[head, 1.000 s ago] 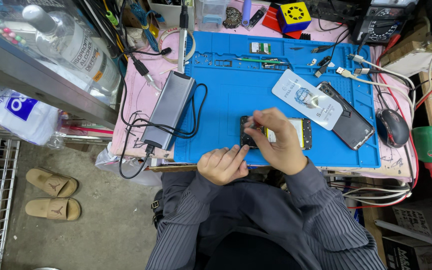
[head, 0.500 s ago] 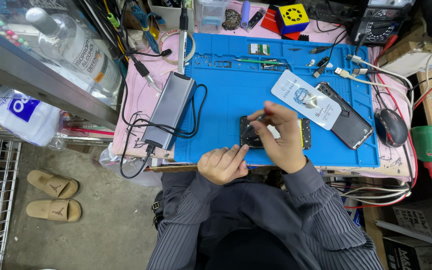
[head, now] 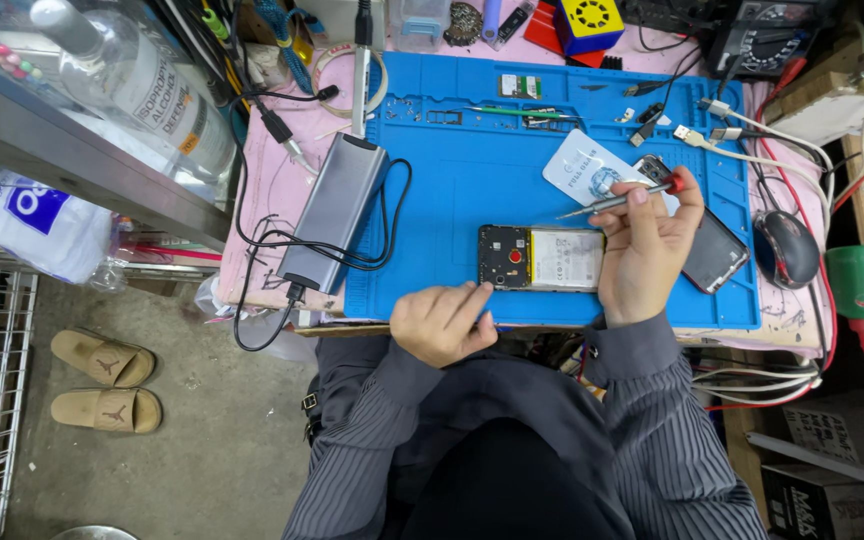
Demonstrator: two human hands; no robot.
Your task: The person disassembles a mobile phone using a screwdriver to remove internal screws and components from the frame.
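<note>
Opened phone [head: 542, 258] lies back-up on the blue mat [head: 432, 190], near its front edge. Right hand [head: 647, 250], just right of the phone, pinches a red-capped screwdriver [head: 620, 200]; tip above the phone, clear of it. Left hand [head: 442, 320] loosely curled, forefinger touching the phone's lower-left corner. Screws too small to see.

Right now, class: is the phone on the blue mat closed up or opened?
Opened. The phone lies back cover off, its battery and dark circuit board exposed, beside the left hand.
</note>
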